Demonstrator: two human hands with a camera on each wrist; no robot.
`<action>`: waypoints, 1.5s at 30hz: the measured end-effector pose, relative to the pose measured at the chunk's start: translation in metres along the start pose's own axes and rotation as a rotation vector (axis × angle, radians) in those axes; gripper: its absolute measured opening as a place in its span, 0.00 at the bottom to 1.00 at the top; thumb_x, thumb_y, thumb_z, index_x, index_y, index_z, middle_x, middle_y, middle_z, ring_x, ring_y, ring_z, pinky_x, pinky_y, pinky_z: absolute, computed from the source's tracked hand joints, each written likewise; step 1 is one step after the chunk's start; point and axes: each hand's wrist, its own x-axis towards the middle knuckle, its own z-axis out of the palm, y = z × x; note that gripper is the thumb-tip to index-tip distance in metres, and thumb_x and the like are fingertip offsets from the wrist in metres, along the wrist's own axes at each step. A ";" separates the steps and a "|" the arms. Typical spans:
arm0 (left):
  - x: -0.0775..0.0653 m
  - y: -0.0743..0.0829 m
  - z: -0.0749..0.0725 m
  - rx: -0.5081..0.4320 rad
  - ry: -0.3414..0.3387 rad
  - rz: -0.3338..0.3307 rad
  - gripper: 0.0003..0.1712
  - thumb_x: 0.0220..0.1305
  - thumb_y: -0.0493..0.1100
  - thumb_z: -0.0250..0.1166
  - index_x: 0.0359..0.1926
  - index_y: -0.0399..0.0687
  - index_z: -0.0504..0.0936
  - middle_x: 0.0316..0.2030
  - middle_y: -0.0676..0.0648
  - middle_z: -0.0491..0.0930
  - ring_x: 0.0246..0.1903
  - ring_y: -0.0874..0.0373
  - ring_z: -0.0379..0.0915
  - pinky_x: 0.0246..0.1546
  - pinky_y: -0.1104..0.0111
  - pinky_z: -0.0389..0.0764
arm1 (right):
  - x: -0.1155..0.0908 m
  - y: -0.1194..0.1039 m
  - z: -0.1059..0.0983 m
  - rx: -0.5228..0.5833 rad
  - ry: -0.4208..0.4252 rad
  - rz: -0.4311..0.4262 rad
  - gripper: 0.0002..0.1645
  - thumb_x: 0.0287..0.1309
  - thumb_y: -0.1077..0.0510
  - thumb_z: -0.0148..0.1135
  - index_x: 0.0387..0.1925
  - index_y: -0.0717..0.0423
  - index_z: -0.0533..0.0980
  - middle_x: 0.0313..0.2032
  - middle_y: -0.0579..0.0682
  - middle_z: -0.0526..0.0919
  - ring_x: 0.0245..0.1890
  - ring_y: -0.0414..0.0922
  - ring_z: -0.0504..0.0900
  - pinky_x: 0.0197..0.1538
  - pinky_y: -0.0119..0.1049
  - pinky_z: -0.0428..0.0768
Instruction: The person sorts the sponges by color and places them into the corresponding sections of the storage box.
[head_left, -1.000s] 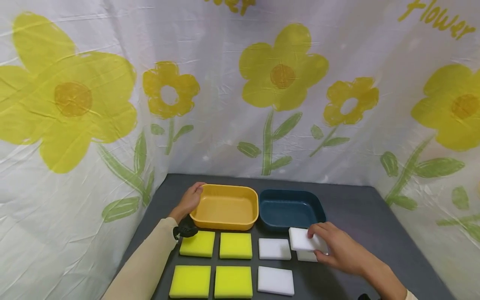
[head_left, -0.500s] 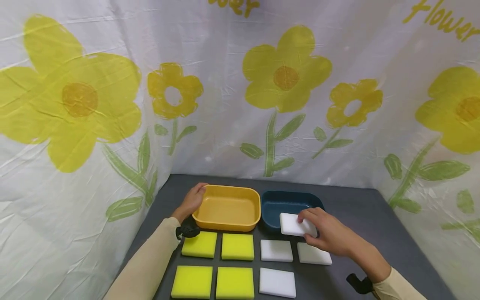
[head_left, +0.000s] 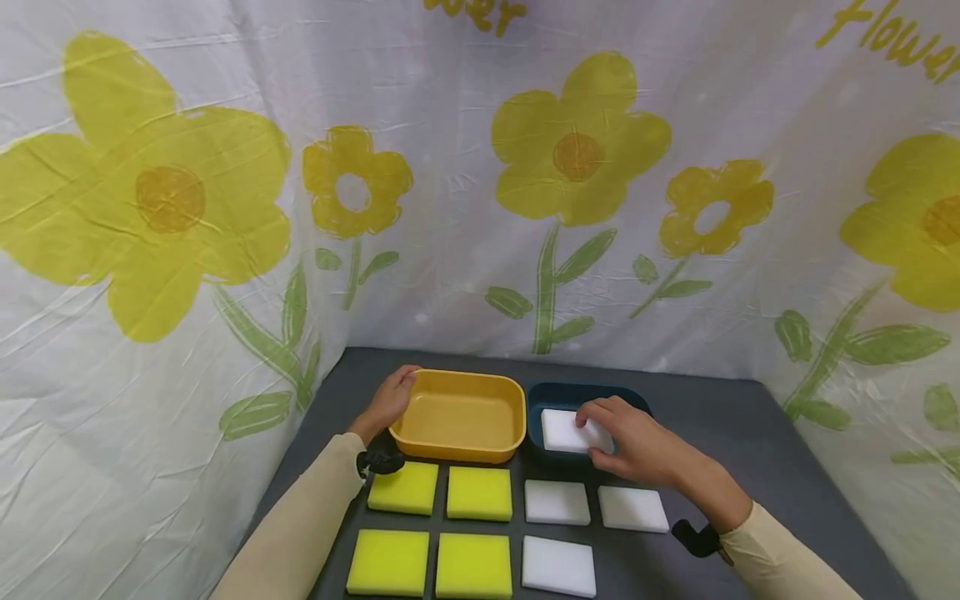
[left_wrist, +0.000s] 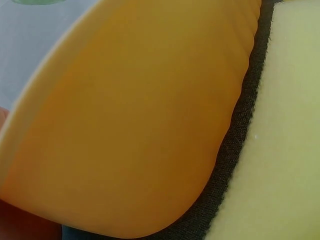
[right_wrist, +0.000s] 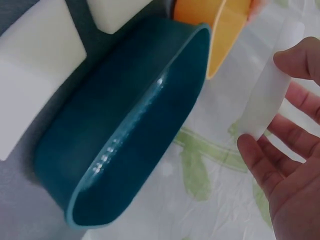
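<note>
My right hand (head_left: pixel 630 442) pinches a white sponge (head_left: pixel 561 430) by its right end, over the dark blue bin (head_left: pixel 536 446) in the head view. The right wrist view has that white sponge (right_wrist: pixel 267 92) between thumb and fingers, apart from the blue bin (right_wrist: pixel 100 110). At the far left, my left hand (head_left: pixel 390 402) grips the left rim of the yellow bin (head_left: pixel 459 452). The left wrist view is mostly filled by the yellow bin's side (left_wrist: pixel 135 125); the hand barely shows there.
Several yellow sponges (head_left: pixel 480 493) lie in two rows before the yellow bin. Three white sponges (head_left: pixel 557 502) lie to their right on the dark grey table (head_left: pixel 712 417). A flower-printed cloth (head_left: pixel 450 283) hangs behind and along both sides.
My right hand has lifted the white sponge off the area above another white sponge and carried it forward and left, over the blue bin. The left hand keeps its place on the yellow bin.
</note>
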 end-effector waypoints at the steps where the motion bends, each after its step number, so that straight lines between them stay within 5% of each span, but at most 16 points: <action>1: 0.000 0.000 0.000 -0.001 0.000 -0.002 0.29 0.93 0.53 0.39 0.81 0.45 0.66 0.73 0.36 0.74 0.63 0.40 0.77 0.67 0.43 0.78 | 0.003 0.000 0.000 0.002 -0.003 -0.003 0.18 0.68 0.57 0.73 0.56 0.43 0.78 0.55 0.42 0.84 0.53 0.44 0.80 0.50 0.46 0.84; 25: 0.003 -0.003 0.000 -0.019 0.010 -0.020 0.27 0.93 0.52 0.40 0.79 0.46 0.69 0.68 0.36 0.77 0.56 0.44 0.80 0.61 0.47 0.81 | 0.078 -0.011 0.000 0.053 -0.086 -0.024 0.18 0.73 0.54 0.70 0.60 0.47 0.77 0.58 0.50 0.84 0.48 0.46 0.77 0.49 0.44 0.83; 37: 0.004 -0.001 -0.002 -0.032 0.002 -0.021 0.26 0.92 0.51 0.41 0.77 0.46 0.71 0.67 0.37 0.78 0.56 0.44 0.79 0.62 0.47 0.80 | 0.116 -0.007 -0.002 0.071 -0.045 -0.089 0.18 0.72 0.55 0.69 0.60 0.51 0.78 0.51 0.52 0.85 0.44 0.47 0.80 0.48 0.46 0.83; 45: 0.002 0.001 0.000 -0.030 0.002 -0.027 0.27 0.92 0.51 0.41 0.78 0.45 0.70 0.69 0.36 0.77 0.59 0.42 0.78 0.65 0.45 0.79 | 0.132 -0.007 0.000 0.065 -0.042 -0.055 0.19 0.72 0.54 0.70 0.60 0.50 0.77 0.53 0.52 0.84 0.46 0.48 0.80 0.51 0.47 0.85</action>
